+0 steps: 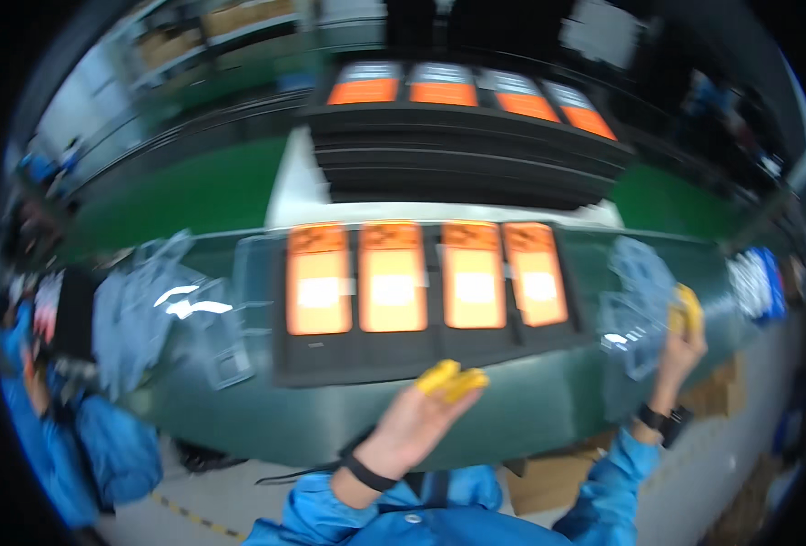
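Left grip (419,414): near 6 o'clock, yellow-covered fingers stretched toward 1 o'clock by the near edge of the black tray (385,358); loosely open, nothing seen in it.
Right grip (683,338): between 3 and 4 o'clock, fingers toward 12, at the clear sleeves (639,273); blurred, cannot tell how far open or whether it has hold of one.
Phones (394,268): four orange, in a row in the tray, mid-counter (530,400).
Labels (319,292): white patches on the phones, too blurred to read.
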Available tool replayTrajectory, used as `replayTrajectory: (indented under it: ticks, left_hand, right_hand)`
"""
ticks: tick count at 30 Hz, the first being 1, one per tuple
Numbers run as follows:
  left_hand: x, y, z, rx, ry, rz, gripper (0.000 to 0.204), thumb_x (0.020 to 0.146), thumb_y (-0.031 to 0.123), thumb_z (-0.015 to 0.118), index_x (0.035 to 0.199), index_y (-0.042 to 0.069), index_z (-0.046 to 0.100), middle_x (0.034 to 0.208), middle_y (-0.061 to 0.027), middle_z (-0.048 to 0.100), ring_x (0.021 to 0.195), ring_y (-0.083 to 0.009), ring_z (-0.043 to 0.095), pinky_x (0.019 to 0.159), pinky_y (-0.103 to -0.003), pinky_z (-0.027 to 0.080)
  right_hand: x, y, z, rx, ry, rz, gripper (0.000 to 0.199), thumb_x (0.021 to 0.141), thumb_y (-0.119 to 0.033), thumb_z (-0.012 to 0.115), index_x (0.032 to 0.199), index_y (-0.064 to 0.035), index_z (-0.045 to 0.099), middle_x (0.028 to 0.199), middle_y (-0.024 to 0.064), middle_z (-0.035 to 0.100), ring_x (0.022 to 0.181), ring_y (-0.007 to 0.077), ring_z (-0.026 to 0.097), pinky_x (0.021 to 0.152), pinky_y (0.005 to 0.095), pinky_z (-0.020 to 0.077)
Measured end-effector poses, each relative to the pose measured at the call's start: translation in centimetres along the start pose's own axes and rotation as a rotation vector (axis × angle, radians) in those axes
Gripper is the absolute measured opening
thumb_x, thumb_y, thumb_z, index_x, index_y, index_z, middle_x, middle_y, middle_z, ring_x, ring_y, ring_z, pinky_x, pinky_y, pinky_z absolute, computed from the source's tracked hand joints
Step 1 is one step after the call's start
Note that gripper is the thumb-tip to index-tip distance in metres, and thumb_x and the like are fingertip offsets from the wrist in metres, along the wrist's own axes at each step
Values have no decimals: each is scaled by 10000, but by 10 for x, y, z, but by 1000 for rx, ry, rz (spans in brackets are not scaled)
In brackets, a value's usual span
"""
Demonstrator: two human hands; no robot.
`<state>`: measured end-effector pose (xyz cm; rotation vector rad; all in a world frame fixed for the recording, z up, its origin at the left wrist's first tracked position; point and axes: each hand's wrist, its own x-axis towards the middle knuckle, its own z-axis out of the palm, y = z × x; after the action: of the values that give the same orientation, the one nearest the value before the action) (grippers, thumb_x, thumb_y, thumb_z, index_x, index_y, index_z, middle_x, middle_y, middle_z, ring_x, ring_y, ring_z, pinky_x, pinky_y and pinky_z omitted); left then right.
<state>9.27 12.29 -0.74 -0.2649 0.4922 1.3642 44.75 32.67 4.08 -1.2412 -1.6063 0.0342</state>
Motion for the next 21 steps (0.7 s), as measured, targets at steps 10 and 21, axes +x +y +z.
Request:
replayTrajectory:
  ticks: [10, 21]
  left_hand:
    - [-135, 52, -28, 780, -265, 160, 391, 1023, 102, 534, 1381, -55, 516, 1222, -260, 657, 1022, -292, 700, 832, -355, 571]
    - [-146, 81, -84, 1050, 541, 1042, 255, 1030, 122, 536, 1141, -52, 685, 996, -140, 735, 793, -179, 675, 758, -287, 519]
  right_hand:
    - [-124, -117, -5, -77, -202, -654, 430, 828, -147, 790, 1213, -1, 665, 1181, 186, 665, 1057, 348, 669, 959, 463, 521]
    - [-213, -299, 114, 190, -1004, -1094, 357, 899, -308, 677, 1162, -67, 700, 1138, 96, 652, 958, 202, 609, 796, 322, 511]
